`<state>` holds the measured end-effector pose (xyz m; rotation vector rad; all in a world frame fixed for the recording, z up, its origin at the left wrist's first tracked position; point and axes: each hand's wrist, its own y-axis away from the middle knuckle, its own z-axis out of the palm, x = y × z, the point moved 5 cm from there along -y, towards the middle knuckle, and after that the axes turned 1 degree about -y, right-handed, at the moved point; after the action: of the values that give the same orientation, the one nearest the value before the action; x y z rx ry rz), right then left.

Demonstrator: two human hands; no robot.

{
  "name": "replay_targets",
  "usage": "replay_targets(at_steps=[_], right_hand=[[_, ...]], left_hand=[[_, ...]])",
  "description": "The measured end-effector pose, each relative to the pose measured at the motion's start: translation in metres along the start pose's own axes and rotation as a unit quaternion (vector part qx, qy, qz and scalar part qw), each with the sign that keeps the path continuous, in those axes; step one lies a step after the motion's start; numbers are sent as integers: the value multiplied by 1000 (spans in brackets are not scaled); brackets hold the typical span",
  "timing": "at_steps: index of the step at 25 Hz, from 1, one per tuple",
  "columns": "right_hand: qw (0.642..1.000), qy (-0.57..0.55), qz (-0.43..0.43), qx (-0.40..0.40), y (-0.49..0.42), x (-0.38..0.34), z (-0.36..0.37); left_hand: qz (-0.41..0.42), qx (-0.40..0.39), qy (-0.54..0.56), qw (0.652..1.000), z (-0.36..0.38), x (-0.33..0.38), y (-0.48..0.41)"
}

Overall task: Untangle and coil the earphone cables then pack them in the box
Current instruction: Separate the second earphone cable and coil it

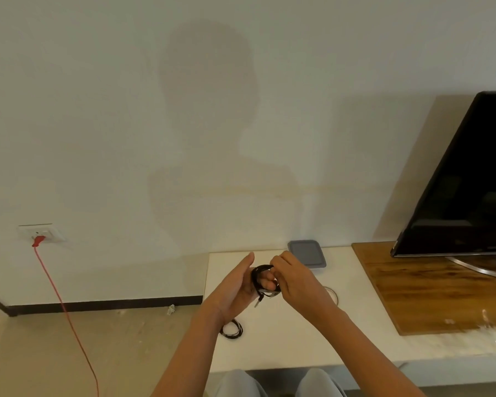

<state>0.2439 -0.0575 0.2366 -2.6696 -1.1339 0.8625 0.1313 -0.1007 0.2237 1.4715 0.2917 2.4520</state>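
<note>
Television [455,179] fills the 3 o'clock side, standing on a wooden board [430,287] over the white table [269,348]. The grey-lidded box [306,253] sits closed at 12 o'clock from the hands, just beyond them. The left hand [235,285] keeps its thumb straight, fingers passed through the black earphone cable [259,271], which loops round them as an upright ring. The right hand [292,279], at 3 o'clock of that ring, pinches a strand at its top. The plug [257,302] dangles at 6 o'clock. A second coil [232,329] lies on the table near 7 o'clock.
</note>
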Motion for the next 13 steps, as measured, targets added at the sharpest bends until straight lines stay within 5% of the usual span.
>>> replay_targets(at_steps=[5,9,13], right_hand=[[997,-7,74,26,-2,27,27],[970,-141,198,12,11,54,64],[917,-293,269,-27,28,79,97]], left_hand=[[3,60,-66,996,-10,-19,-30],[0,154,-11,988,-18,-53,-49],[-27,255,-93,962,-27,-80,-66]])
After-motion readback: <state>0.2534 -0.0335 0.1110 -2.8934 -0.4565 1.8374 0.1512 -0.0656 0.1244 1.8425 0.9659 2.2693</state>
